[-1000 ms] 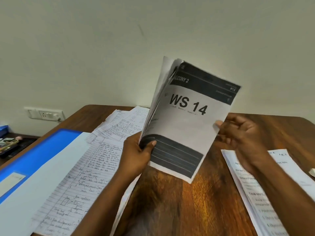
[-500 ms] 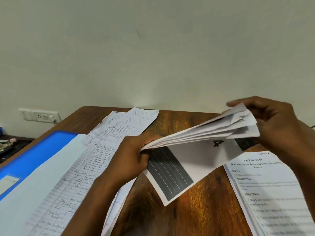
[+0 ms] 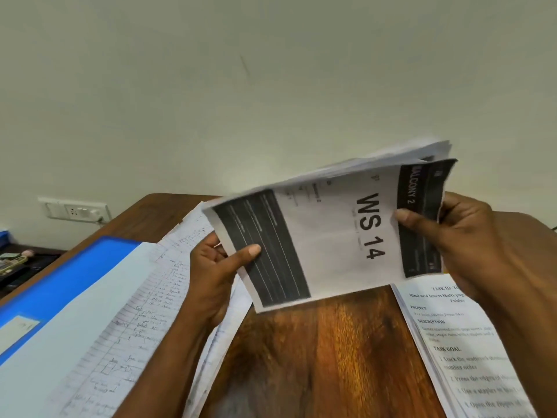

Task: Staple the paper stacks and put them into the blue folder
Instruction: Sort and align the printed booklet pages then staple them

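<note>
One loose white printed paper stack (image 3: 331,233), above brown wooden table (image 3: 316,357): light, floppy; left hand (image 3: 215,267), right hand (image 3: 452,239) pinch opposite ends; support both edges.

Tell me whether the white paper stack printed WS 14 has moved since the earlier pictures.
Yes. The WS 14 paper stack has turned from upright to sideways and shifted right, away from the blue folder, gripped by both the left hand and right hand.

We see a wooden table (image 3: 316,357): blue folder (image 3: 69,285) at its left edge, handwritten sheets (image 3: 144,321) beside it, printed instruction sheet (image 3: 461,351) at its right edge.
</note>
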A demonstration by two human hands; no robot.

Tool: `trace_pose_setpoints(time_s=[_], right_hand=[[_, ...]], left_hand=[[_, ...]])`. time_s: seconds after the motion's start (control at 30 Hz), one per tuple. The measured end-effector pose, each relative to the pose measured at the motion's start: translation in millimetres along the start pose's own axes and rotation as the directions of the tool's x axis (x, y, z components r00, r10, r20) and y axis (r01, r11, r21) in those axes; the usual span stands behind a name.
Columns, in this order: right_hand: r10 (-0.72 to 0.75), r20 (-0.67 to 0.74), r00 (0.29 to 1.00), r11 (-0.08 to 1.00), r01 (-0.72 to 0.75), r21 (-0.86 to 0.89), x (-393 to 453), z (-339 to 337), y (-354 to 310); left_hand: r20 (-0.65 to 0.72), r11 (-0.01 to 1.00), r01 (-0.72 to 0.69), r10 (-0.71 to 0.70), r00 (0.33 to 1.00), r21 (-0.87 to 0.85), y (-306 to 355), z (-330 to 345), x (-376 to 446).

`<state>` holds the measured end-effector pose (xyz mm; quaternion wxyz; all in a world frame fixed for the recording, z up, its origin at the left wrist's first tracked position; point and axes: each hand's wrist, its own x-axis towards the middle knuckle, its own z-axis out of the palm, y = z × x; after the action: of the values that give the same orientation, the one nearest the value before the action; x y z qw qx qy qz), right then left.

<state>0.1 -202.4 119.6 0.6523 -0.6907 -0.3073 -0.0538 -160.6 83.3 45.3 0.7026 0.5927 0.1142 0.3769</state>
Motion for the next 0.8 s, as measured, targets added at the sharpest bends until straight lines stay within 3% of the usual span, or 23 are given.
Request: trace_pose_setpoints(time_s=[0.13,0.4,0.6,0.8], right_hand=[[0.081,-0.012,0.997,0.986,-0.078,0.150,-2,19,17],[0.318,0.046,0.947,0.948,-0.317,-0.012,-16,48,88],[0.312,0.001,0.950,0.950,-0.311,-0.022,-12,49,88],[0.386,0.055,0.921,0.917,-0.377,-0.127,-17,51,99]], left_hand=[[-0.054,0.991,0.132,-0.130,0.990,0.034,-13,7,-4],[-0.118,0.898,0.185,-0.150,0.982,0.399,-35,0,-2],[-0.169,0.896,0.243,-0.192,0.967,0.371,-30,2,-1],[-0.128,0.868,0.237,-0.201,0.971,0.437,-39,0,-2]])
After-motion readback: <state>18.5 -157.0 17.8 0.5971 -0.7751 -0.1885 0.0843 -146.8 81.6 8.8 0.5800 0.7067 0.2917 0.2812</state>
